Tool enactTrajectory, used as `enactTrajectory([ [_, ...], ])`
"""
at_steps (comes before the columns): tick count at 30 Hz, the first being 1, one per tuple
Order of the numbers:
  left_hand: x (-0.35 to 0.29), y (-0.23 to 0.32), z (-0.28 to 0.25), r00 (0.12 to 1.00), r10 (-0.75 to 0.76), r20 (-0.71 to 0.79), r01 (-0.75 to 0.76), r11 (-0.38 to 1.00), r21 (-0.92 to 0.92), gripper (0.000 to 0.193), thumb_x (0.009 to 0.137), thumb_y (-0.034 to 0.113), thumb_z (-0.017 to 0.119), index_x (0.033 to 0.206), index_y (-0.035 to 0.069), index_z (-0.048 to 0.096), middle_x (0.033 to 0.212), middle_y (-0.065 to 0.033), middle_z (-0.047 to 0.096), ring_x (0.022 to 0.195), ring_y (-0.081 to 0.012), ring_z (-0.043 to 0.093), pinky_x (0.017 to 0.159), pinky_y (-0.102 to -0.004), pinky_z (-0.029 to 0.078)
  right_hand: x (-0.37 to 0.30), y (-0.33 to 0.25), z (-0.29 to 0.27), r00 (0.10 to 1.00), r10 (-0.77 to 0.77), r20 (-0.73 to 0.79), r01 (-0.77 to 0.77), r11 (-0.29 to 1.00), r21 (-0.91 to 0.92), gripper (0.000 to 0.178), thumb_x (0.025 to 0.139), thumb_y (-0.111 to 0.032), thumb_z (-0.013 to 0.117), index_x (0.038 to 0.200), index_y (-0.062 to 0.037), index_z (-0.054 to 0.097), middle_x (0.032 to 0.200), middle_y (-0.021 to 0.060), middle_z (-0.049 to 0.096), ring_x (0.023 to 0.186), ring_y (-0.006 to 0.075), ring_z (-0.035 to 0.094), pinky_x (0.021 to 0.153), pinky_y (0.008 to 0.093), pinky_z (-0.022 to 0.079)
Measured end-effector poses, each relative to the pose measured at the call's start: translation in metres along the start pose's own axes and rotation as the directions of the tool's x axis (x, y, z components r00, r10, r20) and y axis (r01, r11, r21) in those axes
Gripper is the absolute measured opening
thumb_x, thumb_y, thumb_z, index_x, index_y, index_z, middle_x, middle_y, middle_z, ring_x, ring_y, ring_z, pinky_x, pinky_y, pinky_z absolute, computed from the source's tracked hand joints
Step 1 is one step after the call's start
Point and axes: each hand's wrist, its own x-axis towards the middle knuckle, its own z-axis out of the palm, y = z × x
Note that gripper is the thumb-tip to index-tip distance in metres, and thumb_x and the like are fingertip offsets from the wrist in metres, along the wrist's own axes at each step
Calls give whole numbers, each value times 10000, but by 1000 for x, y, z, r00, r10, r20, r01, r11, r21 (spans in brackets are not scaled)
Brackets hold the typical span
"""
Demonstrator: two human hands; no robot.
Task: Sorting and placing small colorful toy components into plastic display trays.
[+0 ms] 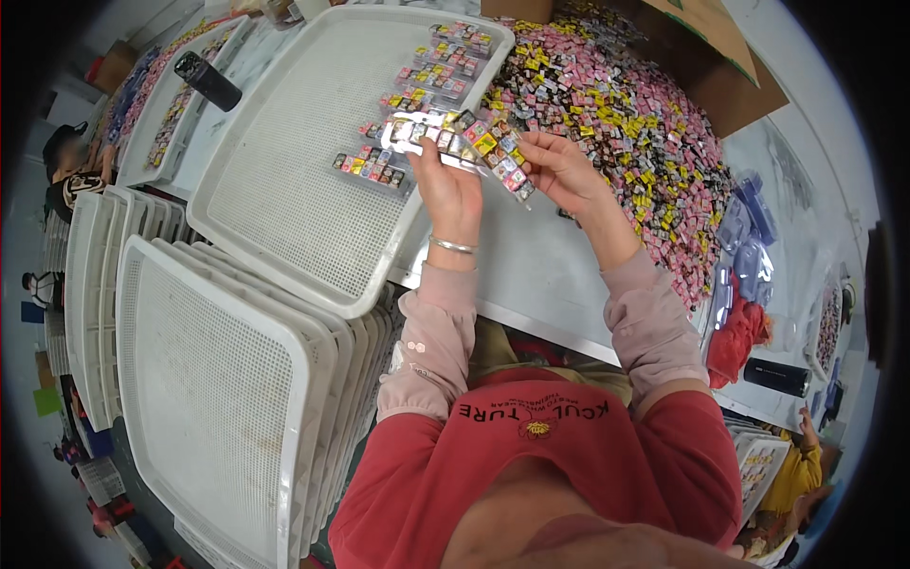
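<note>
Between the thumb and fingers of my left hand (447, 194) is a shiny clear plastic pack (409, 131) with small square pieces in it, raised over the right edge of a white perforated tray (284, 171). My right hand (569, 175) pinches the side of a second clear pack (500, 156), tilted, filled with pink, yellow, black and white squares. The two packs meet or overlap; glare blurs the left one. Several similar filled packs (441, 76) lie along the tray's right side, one pack (370, 169) just left of my left hand.
A big heap of loose small squares (626, 142) covers the table's right side, against a cardboard box (730, 66). Stacked white trays (209, 379) stand at my left. Clear plastic cases (749, 251), a red cloth (739, 327) and a black bottle (777, 376) lie right; another bottle (207, 81) lies far left.
</note>
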Motion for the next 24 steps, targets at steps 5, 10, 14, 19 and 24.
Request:
enactTrajectory([
  [5,16,17,-11,1000,-12,-2,12,999,-44,357,980,153,380,1330,126,313,1324,-79,418,1193,-224,445,1010,-444,376,34,-25,-9,999,-35,-27,35,999,5,139,875,-94,599,987,-12,600,810,7,607,688,81,571,650,220,509],
  [10,23,34,-18,1000,-19,5,19,996,-92,383,970,154,408,1341,115,319,1337,-82,411,1213,-229,430,1034,-443,354,105,-67,-45,985,-163,-65,153,979,-133,163,898,-136,575,1026,-35,585,849,-2,610,735,70,579,666,213,508],
  [14,20,49,-16,999,-32,12,33,997,-63,390,977,174,393,1349,82,320,1337,-98,416,1220,-233,430,1046,-426,344,182,-83,-52,957,-134,-256,12,903,-429,161,873,-165,620,1012,-85,608,828,-24,616,700,56,571,605,182,466],
  [19,14,62,-13,993,-106,-44,102,992,-80,342,974,180,406,1288,47,387,1308,-95,455,1200,-227,456,1025,-416,373,261,-67,-38,938,-161,-306,-72,775,-628,184,811,-189,691,965,-99,643,782,-29,636,646,61,580,566,202,458],
  [24,15,66,-7,993,-102,-51,97,991,-94,346,959,219,453,1259,49,420,1278,-86,489,1170,-232,486,995,-426,401,292,-63,-48,861,-501,-85,-2,165,-986,376,576,-261,812,888,-96,682,811,86,681,784,243,655,738,364,510],
])
